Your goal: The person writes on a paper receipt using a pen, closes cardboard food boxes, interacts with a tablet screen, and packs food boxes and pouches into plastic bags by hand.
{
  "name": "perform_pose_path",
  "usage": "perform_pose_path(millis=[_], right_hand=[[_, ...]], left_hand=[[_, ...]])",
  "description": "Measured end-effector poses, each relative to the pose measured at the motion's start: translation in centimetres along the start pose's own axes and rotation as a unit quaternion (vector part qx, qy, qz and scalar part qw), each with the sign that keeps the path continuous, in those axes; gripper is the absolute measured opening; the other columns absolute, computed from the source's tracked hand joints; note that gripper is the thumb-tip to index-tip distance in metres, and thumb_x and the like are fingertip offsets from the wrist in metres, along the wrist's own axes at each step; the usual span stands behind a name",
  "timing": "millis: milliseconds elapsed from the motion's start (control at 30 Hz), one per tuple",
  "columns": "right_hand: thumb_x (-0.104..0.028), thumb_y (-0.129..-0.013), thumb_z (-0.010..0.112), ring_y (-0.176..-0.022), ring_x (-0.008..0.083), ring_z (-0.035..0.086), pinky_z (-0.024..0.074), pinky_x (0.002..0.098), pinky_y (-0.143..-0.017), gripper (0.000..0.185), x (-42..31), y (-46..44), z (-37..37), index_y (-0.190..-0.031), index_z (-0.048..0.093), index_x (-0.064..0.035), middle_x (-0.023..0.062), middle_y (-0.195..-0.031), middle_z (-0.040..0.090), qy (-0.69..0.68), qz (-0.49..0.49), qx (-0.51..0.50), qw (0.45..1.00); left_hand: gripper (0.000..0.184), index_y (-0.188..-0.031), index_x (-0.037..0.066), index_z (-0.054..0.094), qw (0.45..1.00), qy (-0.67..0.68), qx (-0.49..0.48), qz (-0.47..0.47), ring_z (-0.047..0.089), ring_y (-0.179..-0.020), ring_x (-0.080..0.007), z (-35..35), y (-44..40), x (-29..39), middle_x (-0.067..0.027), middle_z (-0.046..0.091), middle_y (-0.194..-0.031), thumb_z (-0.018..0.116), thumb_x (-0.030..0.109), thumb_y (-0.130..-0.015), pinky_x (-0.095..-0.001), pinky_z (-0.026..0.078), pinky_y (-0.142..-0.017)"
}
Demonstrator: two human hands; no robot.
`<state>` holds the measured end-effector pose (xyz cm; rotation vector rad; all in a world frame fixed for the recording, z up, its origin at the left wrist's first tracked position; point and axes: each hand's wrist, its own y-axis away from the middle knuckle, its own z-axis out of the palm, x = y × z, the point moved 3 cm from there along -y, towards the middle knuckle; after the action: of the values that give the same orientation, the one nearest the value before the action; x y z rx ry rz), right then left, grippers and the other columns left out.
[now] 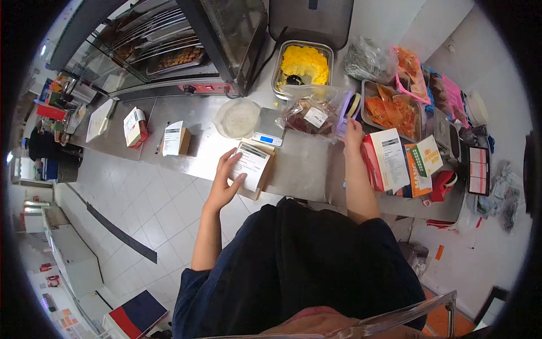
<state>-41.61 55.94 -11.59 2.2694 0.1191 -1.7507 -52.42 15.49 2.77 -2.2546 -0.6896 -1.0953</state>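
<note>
My left hand [224, 176] lies with spread fingers on a white printed receipt [252, 163]. That receipt rests on a cream paper packet [248, 194] at the counter's front edge. Further right, my right hand [354, 132] is closed at the front end of a purple tape dispenser [344, 116], its fingertips pinched where the tape comes off. A digital kitchen scale [270, 125] with a lit blue display stands just behind the packet. Beside the scale is a clear bag of dark red food [309, 120] with a white label.
Several packets with receipts, including a brown one [184, 148], line the left counter. A glass warming cabinet [169, 51], a tray of yellow food [305, 62] and a tray of orange pieces [389, 110] stand behind. Red-and-white packets [389, 158] sit at right.
</note>
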Motion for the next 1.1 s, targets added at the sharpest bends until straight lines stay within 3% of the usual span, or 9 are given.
perform_pose_path(millis=[67,167,333,467,567,767,900,1033,1100], right_hand=[[-0.029,-0.083,0.064,-0.085,0.0181,0.054,0.0455,0.0362,-0.074,0.032,-2.1,0.9,0.1,-0.100,0.064,-0.0032,0.0072,-0.089,0.061,-0.007,0.123,-0.019,0.992],[-0.029,-0.083,0.063,-0.086,0.0166,0.053,0.0460,0.0369,-0.072,0.028,-0.6,0.0,0.3,-0.095,0.066,-0.0038,0.0059,-0.089,0.060,-0.189,0.128,-0.061,0.972],[-0.012,-0.073,0.066,-0.095,0.0268,0.059,0.0429,0.0361,-0.086,0.013,2.9,2.8,-0.1,-0.076,0.066,0.0011,0.0100,-0.093,0.064,0.044,-0.247,0.121,0.960],[-0.013,-0.075,0.065,-0.085,0.0261,0.062,0.0458,0.0330,-0.080,0.016,5.9,0.4,-1.3,-0.073,0.064,0.0028,0.0154,-0.089,0.064,0.040,-0.120,0.130,0.983],[-0.013,-0.079,0.063,-0.079,0.0246,0.062,0.0469,0.0315,-0.074,0.024,-1.7,4.1,-1.5,-0.095,0.059,0.0045,0.0156,-0.088,0.064,0.097,-0.209,0.185,0.955],[0.000,-0.076,0.065,-0.071,0.0179,0.060,0.0453,0.0281,-0.064,0.062,-2.4,0.8,-0.4,-0.128,0.030,0.0015,0.0113,-0.081,0.063,-0.217,0.026,0.043,0.975],[0.004,-0.073,0.064,-0.069,0.0122,0.059,0.0420,0.0214,-0.059,0.052,0.0,3.7,0.2,-0.118,0.038,-0.0009,0.0101,-0.078,0.062,-0.222,-0.149,0.057,0.962],[-0.005,-0.068,0.068,-0.068,0.0277,0.060,0.0468,0.0372,-0.066,0.053,-1.6,4.4,0.2,-0.112,0.040,-0.0020,0.0163,-0.081,0.061,0.142,-0.174,0.192,0.955],[-0.006,-0.067,0.067,-0.072,0.0327,0.060,0.0466,0.0405,-0.071,0.052,-2.0,4.8,-0.1,-0.111,0.039,-0.0018,0.0202,-0.085,0.060,0.162,-0.157,0.199,0.953]], left_hand=[[0.049,-0.125,0.007,0.048,1.000,-0.003,-0.006,-0.005,0.039,-0.122,-0.0307,0.1,0.0,-0.2,-0.0168,0.040,-0.130,0.064,0.010,-0.078,-0.0384,0.034,-0.100],[0.050,-0.125,0.007,0.048,1.000,-0.004,0.006,-0.026,0.040,-0.120,-0.0308,0.2,0.3,-0.7,-0.0165,0.042,-0.127,0.065,0.011,-0.078,-0.0383,0.033,-0.100],[0.052,-0.125,0.006,0.048,1.000,-0.020,-0.001,-0.013,0.042,-0.116,-0.0319,-0.1,-0.1,-0.7,-0.0181,0.044,-0.124,0.067,0.012,-0.077,-0.0377,0.034,-0.099],[0.053,-0.124,0.004,0.048,0.999,-0.025,-0.015,0.015,0.044,-0.112,-0.0336,-0.6,-0.2,-1.3,-0.0198,0.046,-0.120,0.068,0.013,-0.076,-0.0384,0.035,-0.096],[0.054,-0.123,0.003,0.048,0.999,-0.028,-0.022,0.034,0.046,-0.109,-0.0348,-1.2,-0.6,-1.6,-0.0209,0.047,-0.117,0.070,0.015,-0.076,-0.0390,0.037,-0.094],[0.055,-0.122,0.003,0.047,0.997,-0.046,-0.031,0.061,0.047,-0.107,-0.0357,-1.5,-0.9,-2.0,-0.0211,0.048,-0.118,0.070,0.019,-0.075,-0.0402,0.038,-0.092],[0.054,-0.120,0.003,0.048,0.997,-0.038,-0.031,0.060,0.048,-0.105,-0.0354,-1.6,-0.9,-2.2,-0.0207,0.048,-0.120,0.070,0.020,-0.074,-0.0403,0.038,-0.091],[0.052,-0.117,0.003,0.049,0.996,-0.042,-0.043,0.070,0.048,-0.103,-0.0354,-1.8,-1.1,-1.9,-0.0203,0.047,-0.125,0.071,0.020,-0.073,-0.0396,0.038,-0.090],[0.052,-0.116,0.003,0.049,0.996,-0.040,-0.048,0.070,0.048,-0.103,-0.0355,-2.0,-1.4,-1.9,-0.0200,0.047,-0.127,0.072,0.020,-0.072,-0.0397,0.038,-0.090]])
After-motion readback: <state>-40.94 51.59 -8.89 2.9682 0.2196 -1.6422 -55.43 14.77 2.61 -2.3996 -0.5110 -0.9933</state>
